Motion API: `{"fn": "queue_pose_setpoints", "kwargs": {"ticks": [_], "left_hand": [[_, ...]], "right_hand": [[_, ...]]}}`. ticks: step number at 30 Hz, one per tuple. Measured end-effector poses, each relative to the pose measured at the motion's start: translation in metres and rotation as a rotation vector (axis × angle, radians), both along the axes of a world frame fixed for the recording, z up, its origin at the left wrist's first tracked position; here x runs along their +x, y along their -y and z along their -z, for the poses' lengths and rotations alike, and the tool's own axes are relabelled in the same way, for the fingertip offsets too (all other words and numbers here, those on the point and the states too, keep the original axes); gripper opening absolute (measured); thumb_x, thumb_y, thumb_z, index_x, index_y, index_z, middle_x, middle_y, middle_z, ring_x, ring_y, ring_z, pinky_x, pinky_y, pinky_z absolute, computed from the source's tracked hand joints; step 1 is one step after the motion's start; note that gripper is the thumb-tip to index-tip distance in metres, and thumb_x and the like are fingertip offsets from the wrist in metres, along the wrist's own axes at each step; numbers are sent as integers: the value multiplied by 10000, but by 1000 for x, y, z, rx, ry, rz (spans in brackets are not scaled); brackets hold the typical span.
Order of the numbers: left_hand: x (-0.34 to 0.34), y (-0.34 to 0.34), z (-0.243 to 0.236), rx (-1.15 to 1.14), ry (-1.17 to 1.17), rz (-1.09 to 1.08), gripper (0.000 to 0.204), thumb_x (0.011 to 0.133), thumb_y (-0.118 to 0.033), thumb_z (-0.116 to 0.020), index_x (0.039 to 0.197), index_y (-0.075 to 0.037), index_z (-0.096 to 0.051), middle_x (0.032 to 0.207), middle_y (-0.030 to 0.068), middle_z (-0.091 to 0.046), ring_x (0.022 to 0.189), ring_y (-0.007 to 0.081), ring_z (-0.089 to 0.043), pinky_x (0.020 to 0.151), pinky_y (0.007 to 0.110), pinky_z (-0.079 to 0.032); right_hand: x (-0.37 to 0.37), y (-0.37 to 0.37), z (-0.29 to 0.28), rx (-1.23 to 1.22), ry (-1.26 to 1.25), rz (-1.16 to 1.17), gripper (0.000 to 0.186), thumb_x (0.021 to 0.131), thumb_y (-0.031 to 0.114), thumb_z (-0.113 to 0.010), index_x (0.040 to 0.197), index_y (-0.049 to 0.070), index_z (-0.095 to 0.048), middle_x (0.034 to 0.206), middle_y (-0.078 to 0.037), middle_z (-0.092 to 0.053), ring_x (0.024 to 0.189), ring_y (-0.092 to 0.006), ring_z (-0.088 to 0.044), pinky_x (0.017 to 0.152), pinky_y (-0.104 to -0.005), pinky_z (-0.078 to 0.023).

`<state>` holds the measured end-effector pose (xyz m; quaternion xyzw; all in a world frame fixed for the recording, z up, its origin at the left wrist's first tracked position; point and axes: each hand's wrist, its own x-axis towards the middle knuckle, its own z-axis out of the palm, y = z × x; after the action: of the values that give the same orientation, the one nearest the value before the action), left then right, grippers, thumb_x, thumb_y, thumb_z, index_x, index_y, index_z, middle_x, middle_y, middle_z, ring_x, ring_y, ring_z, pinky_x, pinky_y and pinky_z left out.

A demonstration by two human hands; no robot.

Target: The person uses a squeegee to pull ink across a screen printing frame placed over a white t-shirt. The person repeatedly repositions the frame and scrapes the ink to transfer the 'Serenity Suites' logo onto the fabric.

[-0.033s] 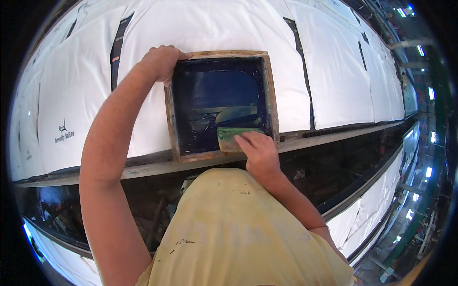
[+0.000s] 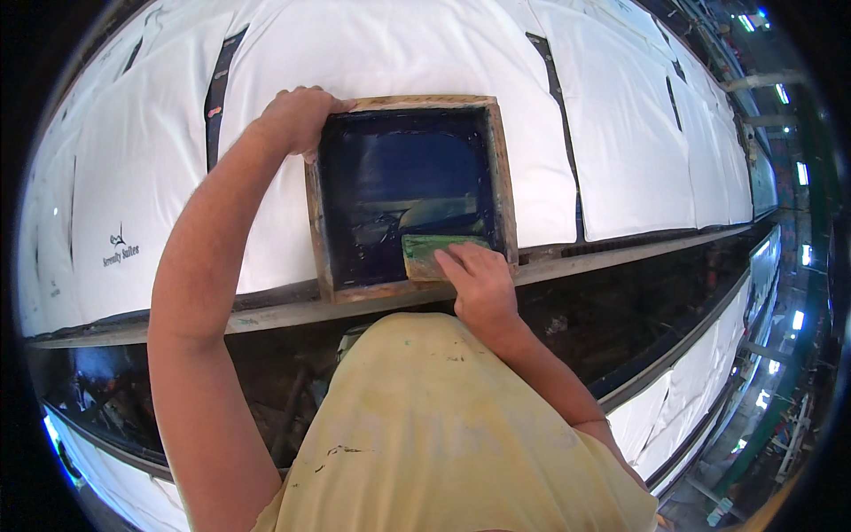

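1. One long printing table (image 2: 266, 312), running left to right and curving with the lens; wooden near edge showing below the frame.
2. Several white garments (image 2: 417, 44) laid flat side by side along the table, at least six counted, with dark gaps between them; one small dark printed mark on the garment at far left.
3. One yellow, paint-flecked shirt (image 2: 443, 426) on the person, filling the near middle.
4. One wooden-framed printing screen (image 2: 409, 102), lying flat on a white garment at the centre, its mesh coated in dark blue ink; near rail just beside the table's edge.
5. Two bare forearms, rising from the lower edge toward the screen.
6. One left hand (image 2: 297, 117), clenched over the far left corner of the frame, fingers wrapped on the wood.
7. One right hand (image 2: 477, 277), grasping the squeegee from the near side, fingers lying across its top.
8. One green squeegee (image 2: 427, 248), resting inside the screen at the near right corner, touching the inked mesh and close to the near rail.
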<state>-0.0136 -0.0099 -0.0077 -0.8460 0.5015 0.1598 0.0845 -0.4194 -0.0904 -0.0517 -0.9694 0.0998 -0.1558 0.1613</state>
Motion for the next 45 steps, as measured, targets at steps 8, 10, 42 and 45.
{"fn": "queue_pose_setpoints", "kwargs": {"ticks": [8,10,42,45], "left_hand": [[2,0,-1,7,17,10,1191,619,-10,-1037,1671,-363,-606,1365,114,-758,1317,359,-717,1145,491,-584],[3,2,-1,-10,35,2,1199,618,-8,-1036,1673,-375,-602,1363,115,-756,1323,360,-714,1144,491,-585],[0,0,0,-35,32,-35,1108,633,-34,-1038,1615,-387,-666,1361,105,-757,1334,344,-701,1137,501,-575],[1,0,1,-42,29,-35,1102,635,-41,-1040,1613,-389,-668,1384,110,-759,1357,350,-696,1134,507,-571]], "right_hand": [[24,46,12,-89,66,-88,517,813,-79,-714,1306,52,-798,1298,-159,-768,1243,-372,-725,1053,-516,-548],[36,73,8,-76,57,-183,511,810,-68,-725,1300,55,-803,1300,-158,-773,1240,-371,-730,1057,-514,-552],[180,51,27,-171,103,-176,401,887,23,-747,1275,95,-814,1238,-87,-784,1176,-285,-720,996,-475,-516],[193,54,21,-151,57,-147,470,845,-35,-759,1293,96,-817,1232,-81,-792,1190,-289,-719,1006,-473,-532]]}}
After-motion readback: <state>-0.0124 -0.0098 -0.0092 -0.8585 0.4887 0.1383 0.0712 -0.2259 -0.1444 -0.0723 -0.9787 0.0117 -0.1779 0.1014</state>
